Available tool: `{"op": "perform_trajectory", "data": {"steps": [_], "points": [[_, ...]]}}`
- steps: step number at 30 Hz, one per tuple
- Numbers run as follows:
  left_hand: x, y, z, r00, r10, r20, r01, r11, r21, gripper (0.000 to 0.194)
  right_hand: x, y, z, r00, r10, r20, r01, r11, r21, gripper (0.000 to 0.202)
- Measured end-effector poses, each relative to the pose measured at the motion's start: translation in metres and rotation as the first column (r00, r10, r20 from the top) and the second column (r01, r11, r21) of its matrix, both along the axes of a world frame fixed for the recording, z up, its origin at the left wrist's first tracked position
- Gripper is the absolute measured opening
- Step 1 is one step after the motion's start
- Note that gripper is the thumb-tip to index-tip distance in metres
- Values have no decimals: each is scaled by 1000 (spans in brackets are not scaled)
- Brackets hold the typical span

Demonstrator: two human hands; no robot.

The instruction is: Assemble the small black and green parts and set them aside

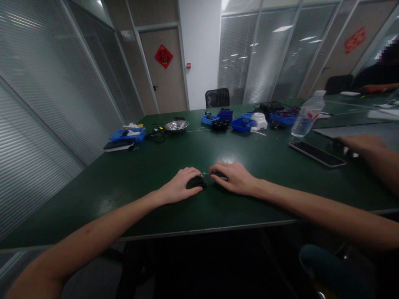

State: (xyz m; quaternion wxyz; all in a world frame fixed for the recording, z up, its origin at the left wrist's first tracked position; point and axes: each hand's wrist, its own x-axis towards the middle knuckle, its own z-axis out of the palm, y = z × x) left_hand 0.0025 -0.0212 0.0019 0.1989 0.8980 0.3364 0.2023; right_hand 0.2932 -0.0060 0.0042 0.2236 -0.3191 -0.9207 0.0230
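Low over the green table (162, 162), my right hand (234, 177) wraps round what looks like a small screwdriver (222, 174) with a dark handle. Its thin shaft points left at a small green piece (203, 175). My left hand (179, 187) is curved, with fingertips by the green piece and the thumb against a small black part (202, 185). Whether the green and black pieces are joined is too small to tell.
A phone (318, 153) and a water bottle (308, 114) stand to the right, near another person's hand (364, 143). Farther back are blue trays (242, 124), a metal bowl (176, 126), cables (156, 135) and a dark notebook-like item (119, 144).
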Motion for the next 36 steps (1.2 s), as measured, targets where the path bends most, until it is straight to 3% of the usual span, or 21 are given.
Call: {"op": "perform_trajectory", "data": {"steps": [24, 36], "points": [[2, -3, 7, 1000, -11, -3, 10, 1000, -27, 41, 1, -1, 3, 1000, 2, 1, -2, 1000, -17, 30], [1, -1, 4, 1000, -9, 3, 9, 1000, -24, 41, 0, -2, 4, 1000, -11, -4, 11, 1000, -7, 28]]}}
